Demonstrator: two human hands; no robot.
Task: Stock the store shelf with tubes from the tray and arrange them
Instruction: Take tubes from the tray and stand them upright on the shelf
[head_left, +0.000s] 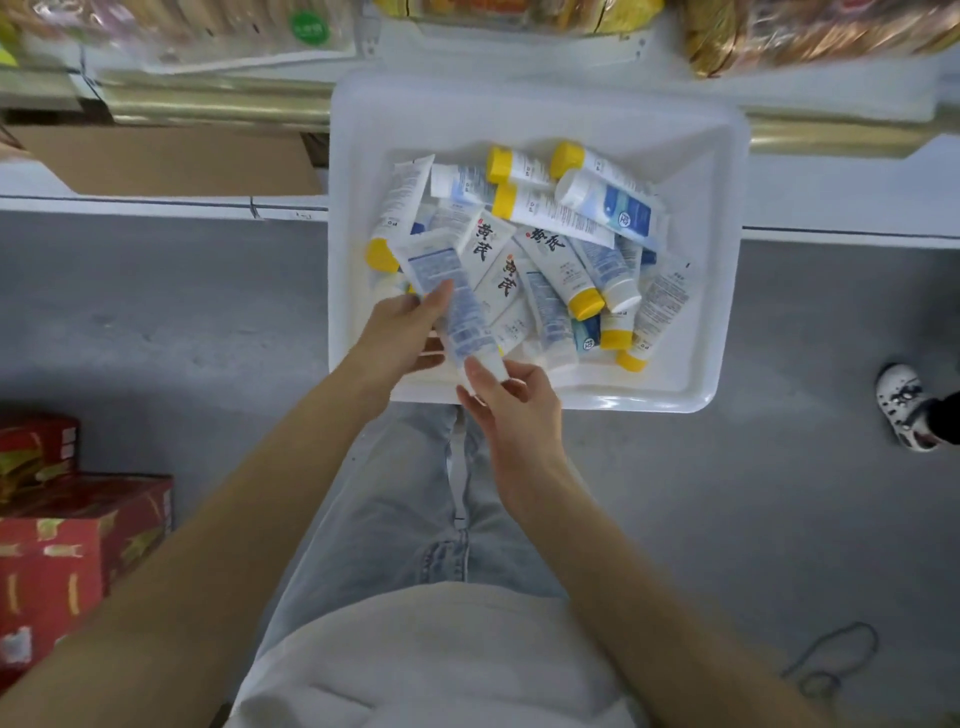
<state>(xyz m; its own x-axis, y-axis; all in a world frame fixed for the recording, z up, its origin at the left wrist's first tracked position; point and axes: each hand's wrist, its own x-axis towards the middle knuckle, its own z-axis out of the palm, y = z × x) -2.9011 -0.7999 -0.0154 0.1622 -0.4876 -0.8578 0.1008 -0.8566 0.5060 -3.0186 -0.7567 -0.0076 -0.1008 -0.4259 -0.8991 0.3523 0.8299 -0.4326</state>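
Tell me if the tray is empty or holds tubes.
Not empty: the tray holds a jumbled heap of tubes. The left hand and right hand hold one tube at its near edge.

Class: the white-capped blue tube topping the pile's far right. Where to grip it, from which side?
Probably a grip across the mid-body of the blue tube, from above: it lies flat on top, nothing covering it, sides exposed.
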